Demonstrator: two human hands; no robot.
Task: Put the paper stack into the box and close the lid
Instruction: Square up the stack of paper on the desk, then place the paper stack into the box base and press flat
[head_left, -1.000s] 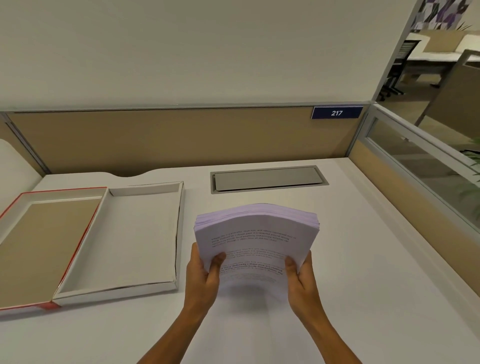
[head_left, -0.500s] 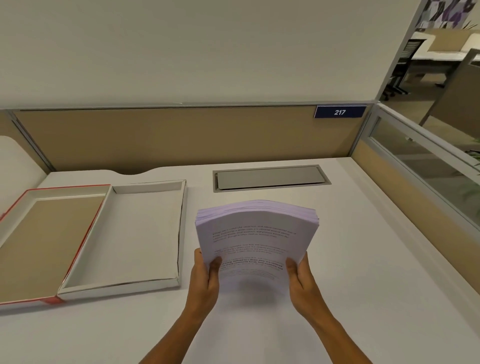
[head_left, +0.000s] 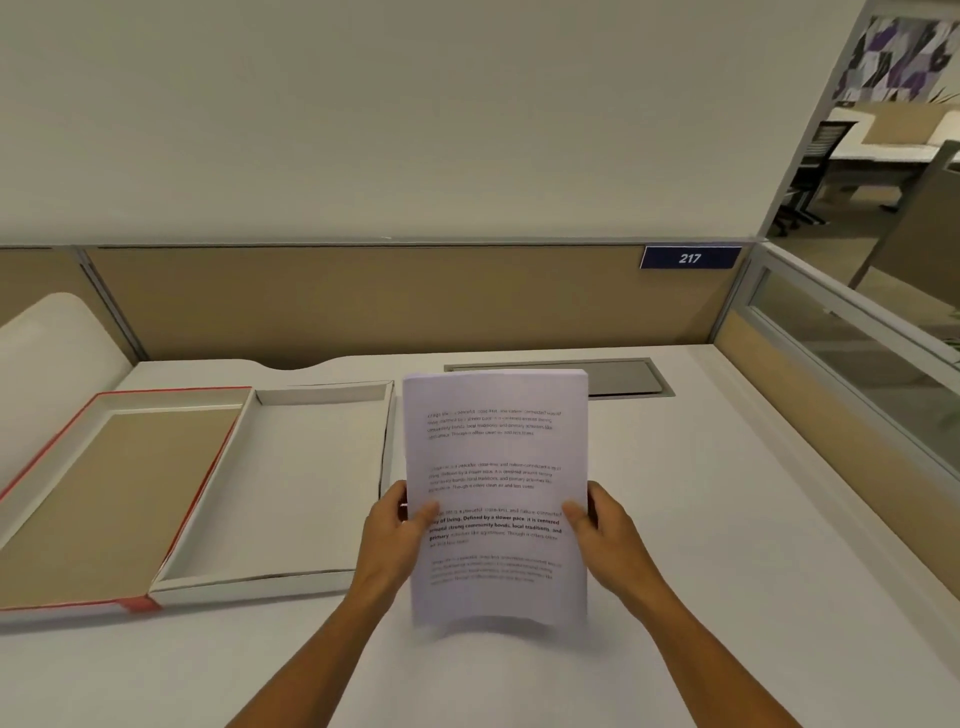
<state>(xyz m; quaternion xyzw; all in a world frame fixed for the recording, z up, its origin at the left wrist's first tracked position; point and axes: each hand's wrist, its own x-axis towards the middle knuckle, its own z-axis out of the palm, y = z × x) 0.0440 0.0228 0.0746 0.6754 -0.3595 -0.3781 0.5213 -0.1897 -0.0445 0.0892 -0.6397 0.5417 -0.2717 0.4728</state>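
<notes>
I hold a stack of printed white paper (head_left: 496, 467) upright above the desk, its printed face toward me and its bottom edge lifted off the surface. My left hand (head_left: 390, 530) grips its left edge and my right hand (head_left: 605, 525) grips its right edge, thumbs on the front page. Left of the stack lies the open white box (head_left: 322, 395), shallow and with nothing in it. Its lid (head_left: 31, 478), red-edged with a brown inside, lies flat open further left, joined to the box along one side.
A grey cable hatch (head_left: 631, 376) is set into the white desk (head_left: 753, 545) behind the stack. A tan partition (head_left: 389, 296) with a blue sign reading 217 (head_left: 690, 257) runs along the back. A glass-topped divider (head_left: 857, 358) borders the right side.
The stack, earlier tilted and bowed away from me, has been raised and turned upright so its whole front page faces me. Both hands keep their grip at its sides.
</notes>
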